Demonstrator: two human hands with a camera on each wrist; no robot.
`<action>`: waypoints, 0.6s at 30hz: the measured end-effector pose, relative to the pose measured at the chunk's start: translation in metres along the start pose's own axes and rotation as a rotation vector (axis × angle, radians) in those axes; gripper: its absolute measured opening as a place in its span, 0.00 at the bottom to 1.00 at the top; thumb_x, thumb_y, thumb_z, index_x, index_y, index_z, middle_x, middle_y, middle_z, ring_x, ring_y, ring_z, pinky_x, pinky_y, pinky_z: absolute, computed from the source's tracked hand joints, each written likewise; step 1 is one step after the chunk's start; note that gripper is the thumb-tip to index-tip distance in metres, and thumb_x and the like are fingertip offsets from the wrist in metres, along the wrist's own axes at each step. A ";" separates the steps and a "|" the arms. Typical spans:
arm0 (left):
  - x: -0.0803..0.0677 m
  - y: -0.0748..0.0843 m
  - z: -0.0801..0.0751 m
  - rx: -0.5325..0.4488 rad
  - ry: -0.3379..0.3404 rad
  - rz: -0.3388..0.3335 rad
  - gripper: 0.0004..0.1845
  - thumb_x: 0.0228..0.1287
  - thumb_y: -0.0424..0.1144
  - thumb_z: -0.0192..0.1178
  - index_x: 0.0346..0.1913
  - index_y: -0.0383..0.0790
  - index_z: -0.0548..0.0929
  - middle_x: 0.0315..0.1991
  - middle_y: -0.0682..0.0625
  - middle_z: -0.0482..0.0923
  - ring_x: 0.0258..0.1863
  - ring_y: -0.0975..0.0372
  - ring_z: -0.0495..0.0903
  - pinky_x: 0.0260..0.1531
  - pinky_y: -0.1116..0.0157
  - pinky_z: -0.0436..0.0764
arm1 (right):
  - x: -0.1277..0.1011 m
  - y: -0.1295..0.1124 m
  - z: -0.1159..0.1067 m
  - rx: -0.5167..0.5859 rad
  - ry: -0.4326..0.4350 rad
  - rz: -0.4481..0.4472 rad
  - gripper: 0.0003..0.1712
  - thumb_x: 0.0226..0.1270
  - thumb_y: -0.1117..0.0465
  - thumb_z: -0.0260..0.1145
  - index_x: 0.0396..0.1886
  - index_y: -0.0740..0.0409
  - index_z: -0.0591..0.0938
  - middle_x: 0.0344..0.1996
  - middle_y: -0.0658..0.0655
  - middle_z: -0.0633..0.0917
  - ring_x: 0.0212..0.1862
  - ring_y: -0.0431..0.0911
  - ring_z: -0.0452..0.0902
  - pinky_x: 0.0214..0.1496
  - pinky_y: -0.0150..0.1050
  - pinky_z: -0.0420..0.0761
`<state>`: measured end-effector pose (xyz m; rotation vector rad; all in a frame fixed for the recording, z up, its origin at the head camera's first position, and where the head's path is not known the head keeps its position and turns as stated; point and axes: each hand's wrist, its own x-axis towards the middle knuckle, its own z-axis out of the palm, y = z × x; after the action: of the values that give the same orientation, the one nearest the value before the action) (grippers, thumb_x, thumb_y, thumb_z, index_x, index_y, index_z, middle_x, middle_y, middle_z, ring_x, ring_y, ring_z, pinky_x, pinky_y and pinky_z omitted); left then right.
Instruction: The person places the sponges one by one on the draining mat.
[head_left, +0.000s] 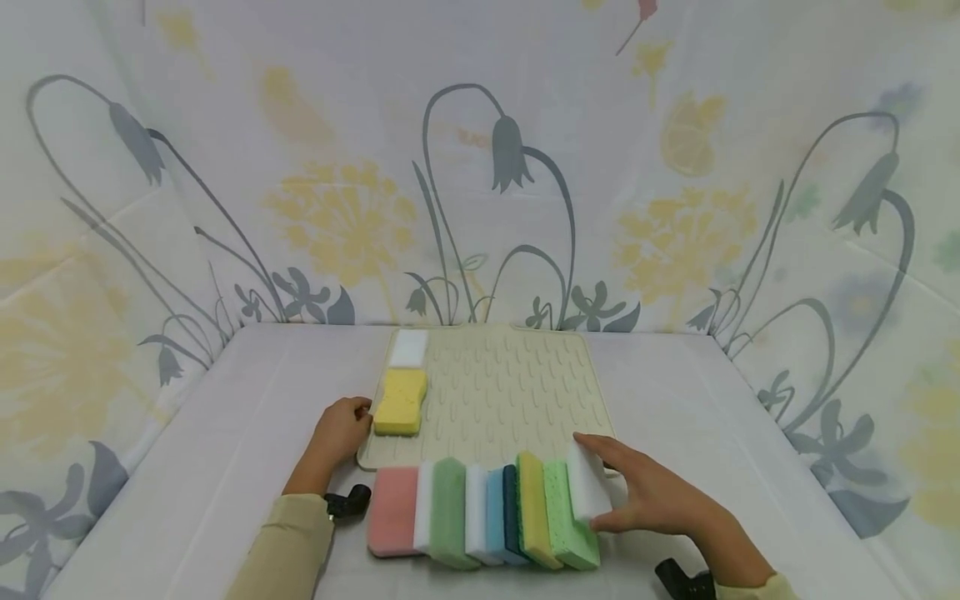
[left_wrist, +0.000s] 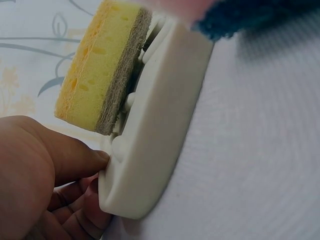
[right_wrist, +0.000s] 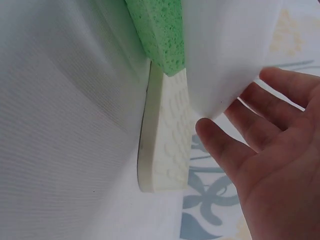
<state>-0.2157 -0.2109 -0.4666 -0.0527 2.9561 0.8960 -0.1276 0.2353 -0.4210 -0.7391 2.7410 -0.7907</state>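
Observation:
My right hand [head_left: 660, 492] holds a white melamine sponge [head_left: 588, 485] by its ends, thumb at the near end and fingertips at the far end. This sponge leans at the right end of a row, against a light green sponge [head_left: 567, 512]. My left hand [head_left: 341, 432] pinches the left edge of a cream ribbed mat [head_left: 510, 392], thumb on top, fingers at the side. Close to that thumb, a yellow scouring sponge [left_wrist: 97, 65] lies on the mat with its grey-brown scrubbing side down. Behind it on the mat sits another white sponge [head_left: 408, 348].
Along the mat's near edge stand several sponges on edge, from a pink sponge [head_left: 393, 510] through a green sponge [head_left: 450, 517] and a blue sponge [head_left: 496, 512] to a yellow-green one [head_left: 534, 508]. A flower-printed cloth [head_left: 495, 233] hangs behind the white tabletop [head_left: 210, 467].

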 end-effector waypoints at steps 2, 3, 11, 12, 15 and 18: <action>0.001 0.000 0.000 0.002 -0.003 -0.001 0.21 0.68 0.34 0.50 0.59 0.26 0.76 0.45 0.39 0.80 0.41 0.54 0.77 0.43 0.54 0.77 | 0.002 -0.001 -0.001 -0.007 -0.004 -0.006 0.60 0.45 0.30 0.72 0.75 0.46 0.59 0.71 0.54 0.66 0.60 0.50 0.75 0.56 0.50 0.78; 0.001 0.000 0.000 0.003 -0.003 0.000 0.21 0.68 0.34 0.50 0.59 0.26 0.76 0.45 0.39 0.80 0.41 0.54 0.77 0.43 0.54 0.77 | 0.004 -0.001 -0.002 -0.012 -0.005 -0.012 0.60 0.45 0.30 0.72 0.75 0.47 0.59 0.71 0.54 0.66 0.60 0.51 0.75 0.56 0.51 0.78; 0.002 -0.001 0.001 -0.001 0.000 0.004 0.21 0.68 0.34 0.50 0.59 0.26 0.76 0.44 0.39 0.80 0.39 0.54 0.77 0.41 0.55 0.77 | 0.017 -0.005 -0.014 -0.018 0.017 -0.056 0.60 0.44 0.32 0.74 0.75 0.50 0.61 0.71 0.55 0.67 0.62 0.53 0.75 0.58 0.55 0.76; 0.002 -0.001 0.001 -0.002 -0.001 0.004 0.21 0.68 0.34 0.50 0.59 0.26 0.76 0.44 0.39 0.80 0.39 0.54 0.77 0.41 0.55 0.77 | 0.018 -0.006 -0.015 -0.017 0.017 -0.055 0.60 0.44 0.32 0.74 0.75 0.50 0.61 0.71 0.54 0.67 0.62 0.53 0.75 0.58 0.55 0.76; 0.002 -0.001 0.001 -0.002 -0.002 0.004 0.21 0.68 0.34 0.50 0.59 0.26 0.76 0.44 0.39 0.80 0.39 0.55 0.77 0.41 0.55 0.77 | 0.023 -0.007 -0.019 -0.020 0.016 -0.055 0.60 0.45 0.32 0.74 0.75 0.49 0.61 0.71 0.54 0.67 0.61 0.53 0.75 0.58 0.55 0.76; 0.002 -0.001 0.001 -0.003 0.000 0.003 0.21 0.67 0.34 0.50 0.59 0.26 0.77 0.44 0.39 0.80 0.39 0.55 0.77 0.41 0.55 0.77 | 0.029 -0.008 -0.022 -0.023 0.018 -0.070 0.59 0.45 0.33 0.74 0.75 0.49 0.61 0.71 0.55 0.67 0.62 0.53 0.74 0.59 0.56 0.75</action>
<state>-0.2172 -0.2114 -0.4685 -0.0484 2.9555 0.9005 -0.1559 0.2241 -0.3991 -0.8405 2.7578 -0.7853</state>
